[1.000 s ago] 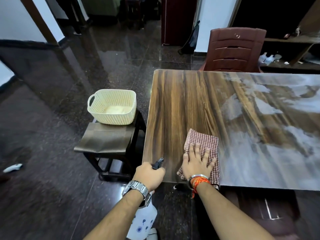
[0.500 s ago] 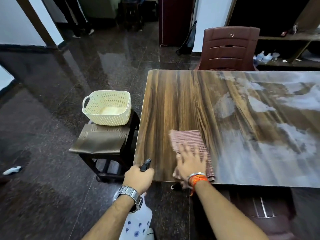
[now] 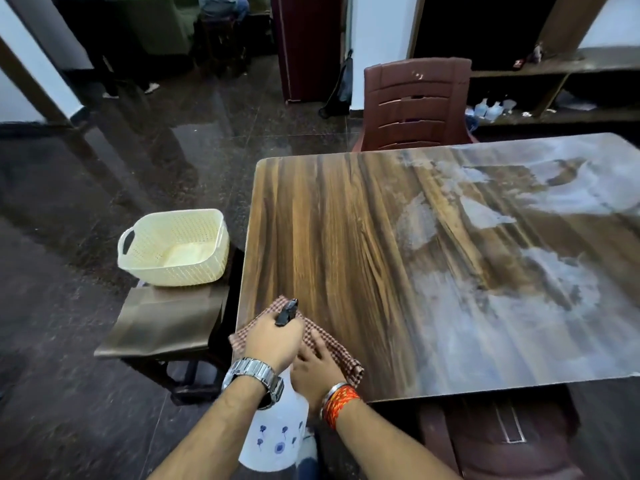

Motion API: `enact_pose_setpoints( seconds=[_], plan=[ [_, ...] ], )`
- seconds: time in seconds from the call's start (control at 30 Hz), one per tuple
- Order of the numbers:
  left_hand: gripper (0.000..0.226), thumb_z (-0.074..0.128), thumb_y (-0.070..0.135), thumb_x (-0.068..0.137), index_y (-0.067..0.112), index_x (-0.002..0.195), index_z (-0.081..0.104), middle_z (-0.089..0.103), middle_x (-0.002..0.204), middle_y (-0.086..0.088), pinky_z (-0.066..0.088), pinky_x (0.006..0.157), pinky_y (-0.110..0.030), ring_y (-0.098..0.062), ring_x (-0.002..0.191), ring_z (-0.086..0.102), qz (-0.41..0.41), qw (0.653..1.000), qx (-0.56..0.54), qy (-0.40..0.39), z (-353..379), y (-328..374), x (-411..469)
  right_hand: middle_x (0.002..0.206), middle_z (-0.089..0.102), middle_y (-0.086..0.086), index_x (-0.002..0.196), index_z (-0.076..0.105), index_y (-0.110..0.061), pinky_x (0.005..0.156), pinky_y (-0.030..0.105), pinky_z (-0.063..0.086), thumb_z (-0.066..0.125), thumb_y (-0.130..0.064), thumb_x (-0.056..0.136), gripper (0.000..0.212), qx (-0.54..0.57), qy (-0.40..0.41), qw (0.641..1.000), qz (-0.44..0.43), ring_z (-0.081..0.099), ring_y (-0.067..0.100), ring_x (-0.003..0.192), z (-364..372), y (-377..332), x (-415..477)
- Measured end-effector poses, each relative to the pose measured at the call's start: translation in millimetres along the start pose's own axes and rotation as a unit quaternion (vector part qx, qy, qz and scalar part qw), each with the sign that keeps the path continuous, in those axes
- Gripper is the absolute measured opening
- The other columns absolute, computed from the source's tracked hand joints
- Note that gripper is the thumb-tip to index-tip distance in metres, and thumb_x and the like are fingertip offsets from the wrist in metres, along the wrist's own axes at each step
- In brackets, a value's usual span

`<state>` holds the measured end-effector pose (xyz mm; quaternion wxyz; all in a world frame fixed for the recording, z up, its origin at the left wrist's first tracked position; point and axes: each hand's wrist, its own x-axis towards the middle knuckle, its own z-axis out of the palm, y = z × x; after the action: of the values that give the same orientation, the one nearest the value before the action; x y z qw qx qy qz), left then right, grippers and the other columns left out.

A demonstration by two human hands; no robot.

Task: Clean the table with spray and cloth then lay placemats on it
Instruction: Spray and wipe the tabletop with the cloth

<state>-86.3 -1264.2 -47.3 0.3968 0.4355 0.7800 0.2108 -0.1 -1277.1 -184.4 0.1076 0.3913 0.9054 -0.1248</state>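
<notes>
Two hands are sharing the near left corner of the table. The right hand is lying flat, fingers spread, pressing the checked cloth onto the wood, likely so the whole palm drives the wipe. The left hand is clenching the neck of the spray bottle, its white flowered body hanging below the table edge and its black nozzle pointing over the cloth; held that way it is probably being kept ready without blocking the wiping. Pale, cloudy patches are covering the right half of the tabletop, so I judge the cleaning far from done. Left of the table, a dark stool is carrying a cream basket and what may be a folded placemat under it, waiting within reach.
</notes>
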Motion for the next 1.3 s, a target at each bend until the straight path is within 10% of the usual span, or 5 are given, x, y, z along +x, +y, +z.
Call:
enact_pose_setpoints(
  seconds=[0.37,0.67,0.83,1.0,1.3],
  plan=[
    [0.016,0.056,0.024,0.084,0.014,0.072,0.058,0.063,0.069,-0.003,0.032,0.044,-0.022,-0.019,0.055,0.054,0.046,0.995,0.029,-0.081,27,89,107,0.158,0.007,-0.021,0.145,0.008,-0.053,0.113,0.057,-0.01,0.017,-0.056,0.094,0.052,0.13,0.109,0.937,0.305,-0.002,0.02,0.147,-46,194,34],
    [0.019,0.054,0.022,0.087,0.015,0.069,0.051,0.054,0.062,-0.001,0.029,0.032,-0.017,-0.016,0.049,0.047,0.07,0.987,0.045,-0.136,47,124,161,0.159,-0.001,-0.019,0.149,0.006,-0.046,0.112,0.06,-0.01,0.012,-0.054,0.096,0.054,0.215,0.127,0.717,0.651,-0.009,0.025,0.147,-48,304,17],
    [0.018,0.055,0.021,0.084,0.014,0.068,0.054,0.055,0.063,-0.002,0.028,0.027,-0.014,-0.019,0.051,0.048,0.066,0.986,0.028,-0.15,66,149,176,0.159,0.009,-0.017,0.147,0.014,-0.047,0.115,0.057,-0.004,0.018,-0.052,0.097,0.051,0.115,0.117,0.92,0.357,-0.002,0.025,0.147,-57,268,61],
    [0.023,0.055,0.025,0.087,0.019,0.065,0.053,0.058,0.066,-0.001,0.031,0.032,-0.019,-0.017,0.054,0.05,0.085,0.986,0.04,-0.139,85,179,185,0.157,0.007,-0.022,0.146,0.01,-0.05,0.116,0.053,-0.006,0.02,-0.052,0.098,0.049,0.101,0.12,0.953,0.259,0.0,0.018,0.147,-63,310,65],
    [0.013,0.056,0.019,0.076,0.012,0.065,0.054,0.054,0.057,-0.003,0.045,0.045,-0.025,-0.024,0.046,0.051,0.046,0.991,-0.003,-0.125,114,194,209,0.16,0.001,-0.016,0.149,0.011,-0.043,0.112,0.061,-0.008,0.018,-0.048,0.096,0.054,0.234,0.154,0.679,0.679,-0.007,0.028,0.147,-66,453,20]
  ],
)
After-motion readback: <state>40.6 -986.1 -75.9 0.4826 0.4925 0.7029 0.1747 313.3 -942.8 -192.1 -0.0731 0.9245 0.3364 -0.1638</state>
